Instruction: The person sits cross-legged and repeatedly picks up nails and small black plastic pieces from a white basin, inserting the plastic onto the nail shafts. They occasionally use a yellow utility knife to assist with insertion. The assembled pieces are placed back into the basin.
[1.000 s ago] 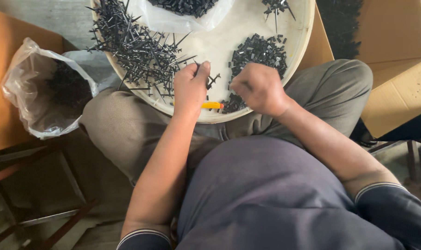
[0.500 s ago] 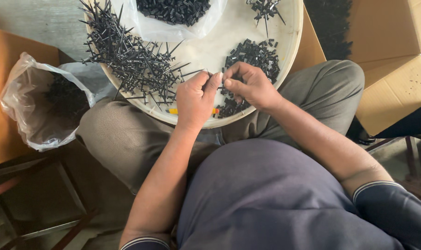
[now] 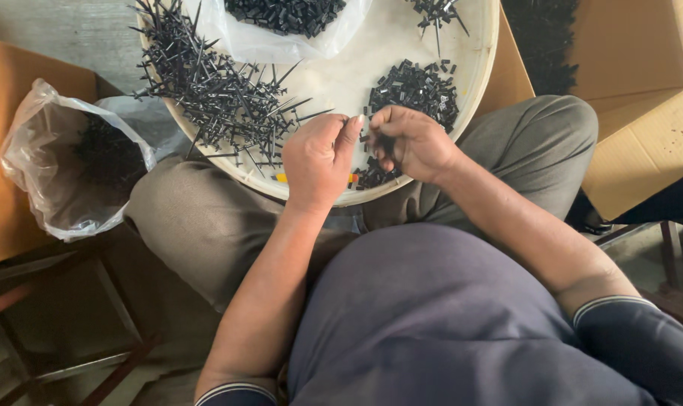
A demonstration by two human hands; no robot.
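Fingers of the left hand [image 3: 317, 159] are pinching together at the tips, and fingers of the right hand [image 3: 411, 143] are curling shut around a small black part [image 3: 368, 138]; both hands are meeting over the near rim of the round white tray [image 3: 483, 68]. The part is too small to tell which way it is pointing. The tray is resting on the person's lap, carrying a heap of long black pins [image 3: 206, 83] and a pile of small black clips [image 3: 415, 87]. A clear plastic bag [image 3: 63, 169] is sitting at the left, cardboard boxes [image 3: 642, 143] at the right.
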